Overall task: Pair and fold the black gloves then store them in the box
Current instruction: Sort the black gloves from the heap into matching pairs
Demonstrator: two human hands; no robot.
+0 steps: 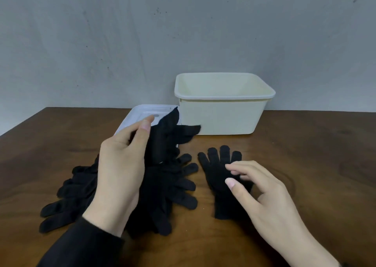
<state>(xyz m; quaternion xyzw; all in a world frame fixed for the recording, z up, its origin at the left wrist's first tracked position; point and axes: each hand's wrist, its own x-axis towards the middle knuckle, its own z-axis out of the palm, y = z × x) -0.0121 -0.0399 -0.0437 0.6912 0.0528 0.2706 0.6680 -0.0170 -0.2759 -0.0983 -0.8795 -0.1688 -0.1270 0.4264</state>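
Grey wall point(101, 42), scuffed and speckled, rises behind a dark wooden desk point(305, 165). At the left of the desk lies a heap of black gloves point(81, 191); how many it holds cannot be told, since they overlap and the left forearm covers its middle. Their fingers fan out both left and right. The left hand point(120, 165), in a black sleeve point(81, 244), holds one raised glove point(162, 138) in its grip between thumb and fingers, the glove's long axis running up toward the wall with its fingers spreading right. Behind it a white lid point(142, 114) lies flat, mostly hidden. Right of centre a single glove point(219, 165) lies flat, cuff toward the person, fingers pointing at the wall. The right hand point(262, 191) rests relaxed on it, fingertips touching, covering part of its palm. A cream box point(219, 116) stands open by the wall, its floor out of sight.
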